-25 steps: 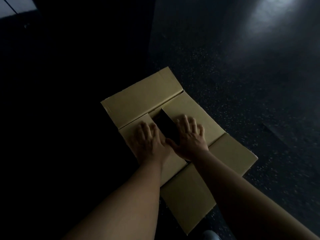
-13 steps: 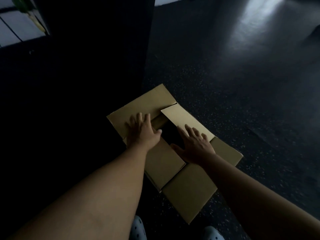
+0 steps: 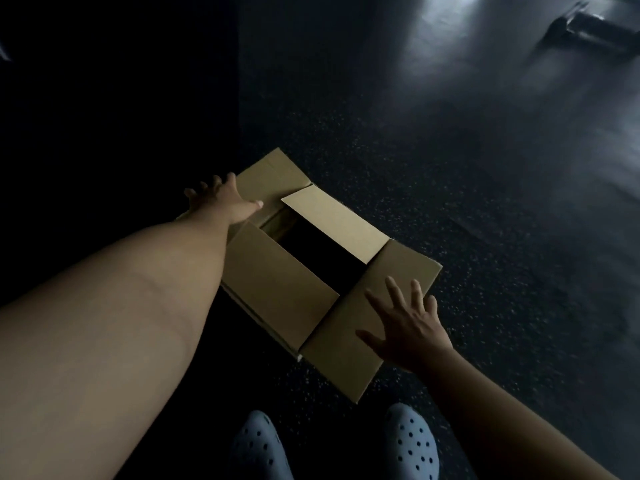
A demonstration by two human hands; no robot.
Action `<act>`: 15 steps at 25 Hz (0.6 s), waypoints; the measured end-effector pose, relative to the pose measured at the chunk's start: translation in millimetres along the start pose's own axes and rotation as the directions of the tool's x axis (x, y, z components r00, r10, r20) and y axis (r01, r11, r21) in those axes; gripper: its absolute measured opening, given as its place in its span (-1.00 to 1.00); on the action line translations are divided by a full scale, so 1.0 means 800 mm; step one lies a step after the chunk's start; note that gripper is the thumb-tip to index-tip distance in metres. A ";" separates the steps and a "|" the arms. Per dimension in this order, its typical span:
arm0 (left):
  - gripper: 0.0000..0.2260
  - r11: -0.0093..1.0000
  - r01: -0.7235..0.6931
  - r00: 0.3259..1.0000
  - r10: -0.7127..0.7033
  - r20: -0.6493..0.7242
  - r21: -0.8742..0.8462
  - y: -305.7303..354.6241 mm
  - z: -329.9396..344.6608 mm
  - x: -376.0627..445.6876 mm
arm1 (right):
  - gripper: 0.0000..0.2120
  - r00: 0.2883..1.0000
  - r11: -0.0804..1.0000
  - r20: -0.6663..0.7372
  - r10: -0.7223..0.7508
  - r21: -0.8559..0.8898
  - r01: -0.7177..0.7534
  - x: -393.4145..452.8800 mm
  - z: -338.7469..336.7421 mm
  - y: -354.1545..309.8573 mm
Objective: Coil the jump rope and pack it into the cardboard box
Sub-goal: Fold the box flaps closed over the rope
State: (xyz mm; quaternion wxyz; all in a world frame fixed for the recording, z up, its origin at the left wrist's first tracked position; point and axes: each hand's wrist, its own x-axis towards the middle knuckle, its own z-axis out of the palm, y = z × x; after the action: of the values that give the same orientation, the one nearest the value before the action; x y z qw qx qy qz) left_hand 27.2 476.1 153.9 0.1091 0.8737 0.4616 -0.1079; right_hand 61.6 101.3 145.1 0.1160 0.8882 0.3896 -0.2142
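A brown cardboard box (image 3: 277, 282) sits on the dark floor in front of me, its two inner flaps partly folded over a dark gap in the middle. My left hand (image 3: 221, 202) reaches to the far left flap, fingers spread, thumb resting on the cardboard. My right hand (image 3: 405, 323) hovers with spread fingers over the near right flap (image 3: 343, 344), which lies flat and outward. The jump rope is not visible; the inside of the box is too dark to make out.
The floor (image 3: 467, 202) is dark speckled rubber with a bright reflection at the top right. A dark cylindrical object (image 3: 585, 26) lies far off at the top right. My two pale perforated clogs (image 3: 412, 441) stand just below the box.
Both hands have left the inner flaps and moved apart: the left to the far left flap, the right to the near right flap. The gap between the inner flaps has widened.
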 end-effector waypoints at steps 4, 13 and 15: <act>-0.12 0.992 0.044 0.995 -0.033 0.098 -0.116 -0.010 0.023 0.010 | -0.10 0.985 0.973 0.041 0.168 0.153 -0.172 -0.011 0.030 -0.009; -0.34 0.993 -0.038 0.989 0.021 -0.145 -0.113 -0.031 0.011 0.014 | -0.13 0.964 0.781 -0.113 0.239 0.612 -0.122 -0.026 0.032 -0.040; -0.43 0.986 -0.120 0.970 0.092 -0.223 -0.112 -0.018 -0.004 -0.010 | -0.10 0.944 0.759 -0.212 0.254 0.648 -0.059 -0.034 0.018 -0.048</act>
State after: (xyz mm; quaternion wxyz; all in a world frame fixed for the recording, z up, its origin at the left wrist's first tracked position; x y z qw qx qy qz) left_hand 10.8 478.8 157.9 0.1180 0.8952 0.4291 0.0230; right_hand 12.4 104.3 143.5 -0.2299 0.9260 0.2307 -0.1909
